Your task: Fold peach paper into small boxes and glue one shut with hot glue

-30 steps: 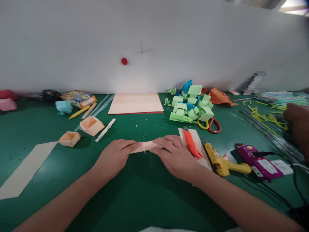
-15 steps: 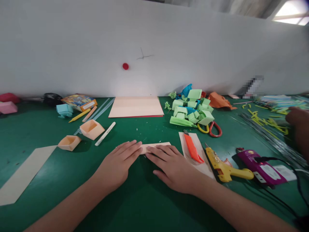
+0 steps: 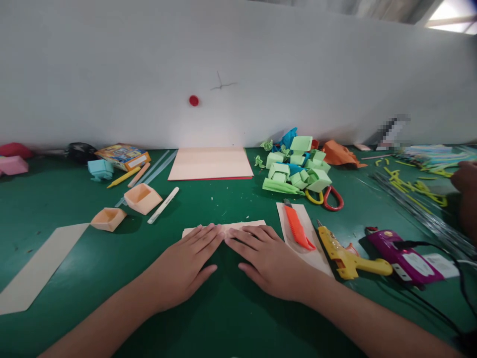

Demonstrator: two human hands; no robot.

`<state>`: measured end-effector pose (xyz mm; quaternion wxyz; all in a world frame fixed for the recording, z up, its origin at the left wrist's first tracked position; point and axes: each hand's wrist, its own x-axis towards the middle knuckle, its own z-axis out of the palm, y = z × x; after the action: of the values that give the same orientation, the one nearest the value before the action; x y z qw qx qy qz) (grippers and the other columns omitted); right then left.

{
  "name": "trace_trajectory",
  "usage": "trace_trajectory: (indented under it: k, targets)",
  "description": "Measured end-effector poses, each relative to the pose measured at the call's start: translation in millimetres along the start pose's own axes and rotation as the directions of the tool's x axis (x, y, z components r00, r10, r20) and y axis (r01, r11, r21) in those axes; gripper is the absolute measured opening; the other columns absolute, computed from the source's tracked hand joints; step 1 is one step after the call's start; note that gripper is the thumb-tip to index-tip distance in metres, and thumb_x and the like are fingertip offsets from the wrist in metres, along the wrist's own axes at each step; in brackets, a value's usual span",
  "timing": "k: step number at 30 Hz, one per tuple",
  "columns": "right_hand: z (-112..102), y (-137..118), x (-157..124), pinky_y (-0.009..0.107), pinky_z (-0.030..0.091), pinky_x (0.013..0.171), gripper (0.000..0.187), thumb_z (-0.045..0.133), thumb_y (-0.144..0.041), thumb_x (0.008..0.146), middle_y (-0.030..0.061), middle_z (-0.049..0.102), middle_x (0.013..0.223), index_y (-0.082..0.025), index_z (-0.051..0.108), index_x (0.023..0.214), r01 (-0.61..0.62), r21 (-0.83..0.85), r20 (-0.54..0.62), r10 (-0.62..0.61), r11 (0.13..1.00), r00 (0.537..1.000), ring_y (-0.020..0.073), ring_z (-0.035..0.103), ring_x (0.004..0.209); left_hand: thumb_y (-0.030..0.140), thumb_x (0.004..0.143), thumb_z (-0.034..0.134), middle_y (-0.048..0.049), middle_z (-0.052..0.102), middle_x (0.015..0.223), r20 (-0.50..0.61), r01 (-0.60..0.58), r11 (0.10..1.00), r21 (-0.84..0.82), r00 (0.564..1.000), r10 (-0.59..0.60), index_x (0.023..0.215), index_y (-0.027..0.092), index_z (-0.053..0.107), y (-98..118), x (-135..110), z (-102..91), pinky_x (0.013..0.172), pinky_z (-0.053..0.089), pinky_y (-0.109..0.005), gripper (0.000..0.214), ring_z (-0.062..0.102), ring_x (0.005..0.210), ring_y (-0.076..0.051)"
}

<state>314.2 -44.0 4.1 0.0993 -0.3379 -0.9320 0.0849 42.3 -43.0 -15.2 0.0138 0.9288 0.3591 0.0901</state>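
My left hand [image 3: 184, 266] and my right hand [image 3: 266, 261] lie flat, side by side, on a peach paper strip [image 3: 238, 225] on the green table [image 3: 223, 308]. Fingers of both are stretched out and press the paper down; the fingertips nearly meet at the strip's middle. Most of the strip is hidden under the hands. An orange box cutter [image 3: 296, 227] rests on another peach strip [image 3: 311, 248] just right of my right hand.
Two small peach paper boxes [image 3: 141, 197] and a white stick [image 3: 163, 205] sit at left, a long pale strip [image 3: 35, 271] at far left. A peach sheet [image 3: 210, 163], green folded shapes [image 3: 298, 166], scissors [image 3: 330, 196], two glue guns [image 3: 348, 251] with cords. Another person's hand [image 3: 465, 194] at right edge.
My hands slid toward me and flattened; the folded paper now lies spread out as a wider strip under both palms' fingers, where a second ago it was pinched narrow between them.
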Motion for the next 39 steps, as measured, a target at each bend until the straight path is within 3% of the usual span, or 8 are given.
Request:
trace_trajectory:
  k: [17,39]
  targets:
    - [-1.2,-4.4,-3.0,0.054,0.032,0.115,0.047,0.039,-0.031,0.105,0.0059,0.045,0.157,-0.025,0.044,0.151,-0.02,-0.022,0.014,0.02,1.0,1.0,0.0303,0.04,0.141,0.042,0.105,0.041,-0.0049,0.024,0.167,0.105,-0.022,0.999,-0.049,0.994,0.027,0.163,0.027,0.011,-4.3,0.9,-8.5,0.126,0.025,-0.047,0.066,0.026,0.153,-0.027]
    - [0.2,-2.8,-3.7,0.056,0.032,0.116,0.048,0.041,-0.033,0.104,0.0058,0.045,0.158,-0.026,0.043,0.152,-0.026,-0.014,0.017,0.026,1.0,1.0,0.0294,0.039,0.142,0.043,0.105,0.041,-0.0051,0.025,0.166,0.106,-0.016,0.997,-0.074,0.994,0.024,0.163,0.028,0.01,-4.2,1.0,-8.5,0.126,0.024,-0.046,0.067,0.026,0.153,-0.027]
